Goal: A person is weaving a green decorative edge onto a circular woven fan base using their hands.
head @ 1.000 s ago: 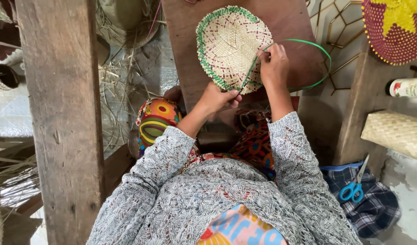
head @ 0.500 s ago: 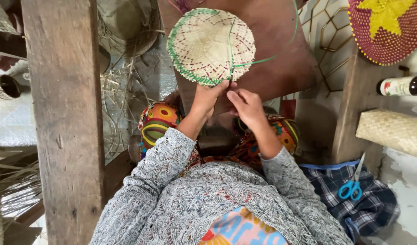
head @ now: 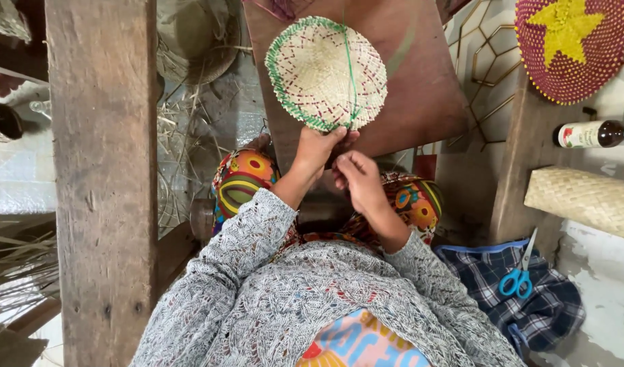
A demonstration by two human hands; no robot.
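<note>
The left hand (head: pixel 317 147) is closed on the near rim of the woven disc (head: pixel 325 71), which lies against the brown board (head: pixel 421 88), and the right hand (head: pixel 358 178), just below the disc, is pinched closed on what seems the near end of the green strip (head: pixel 349 68) that runs over the disc. The disc looks light and a little stiff, but its dry straw may crack if bent, so the bound green rim is the best place to hold. The strip seems thin, springy and smooth, so it needs a firm pinch near the disc.
</note>
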